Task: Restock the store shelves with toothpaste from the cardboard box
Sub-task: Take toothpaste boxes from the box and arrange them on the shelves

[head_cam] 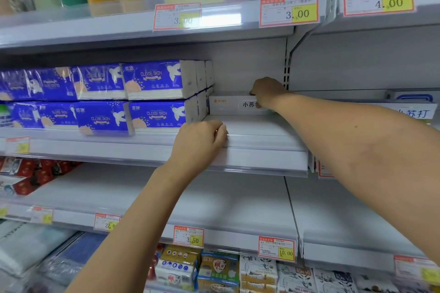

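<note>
The toothpaste box (pixel 228 104), white w/ dark print, lies lengthwise at the back of the middle shelf (pixel 262 140), long face to the aisle, left end just beside the blue tissue packs (pixel 154 97). It's prob. set that deep so later boxes can line up in front, label readable. The right hand (pixel 267 91) is on its right end, fingers curled over the top edge and thumb side low on the front face, i.e. grasping it to seat or square it. The wrist hides part of the grip, so it may be more press than clamp. The left hand (pixel 202 139) is curled over the shelf's front lip near the tissue stack, most likely as a brace for the long reach; it carries no stock. In the next bay to the right a similar box (pixel 415 113) w/ the same lettering stands near the front. Price tags (pixel 289 9) hang on the rail above. The cardboard box isn't in view.
</note>
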`<action>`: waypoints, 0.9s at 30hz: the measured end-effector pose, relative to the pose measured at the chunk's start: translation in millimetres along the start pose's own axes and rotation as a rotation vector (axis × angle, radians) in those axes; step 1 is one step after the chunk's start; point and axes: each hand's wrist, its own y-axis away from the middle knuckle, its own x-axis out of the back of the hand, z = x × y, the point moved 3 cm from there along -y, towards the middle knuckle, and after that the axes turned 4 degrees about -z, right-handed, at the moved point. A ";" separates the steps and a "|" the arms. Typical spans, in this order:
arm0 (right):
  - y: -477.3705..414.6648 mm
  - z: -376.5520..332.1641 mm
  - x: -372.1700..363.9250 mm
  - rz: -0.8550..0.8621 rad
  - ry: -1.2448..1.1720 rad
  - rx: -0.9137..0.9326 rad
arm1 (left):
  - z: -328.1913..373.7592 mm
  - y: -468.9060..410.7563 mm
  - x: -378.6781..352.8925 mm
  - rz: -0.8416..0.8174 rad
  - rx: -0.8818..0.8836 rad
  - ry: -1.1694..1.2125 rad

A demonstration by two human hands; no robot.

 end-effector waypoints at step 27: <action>462.5 119.3 -99.7 -0.310 -0.457 -0.124 | 213.4 253.6 -199.0 -0.515 0.212 0.916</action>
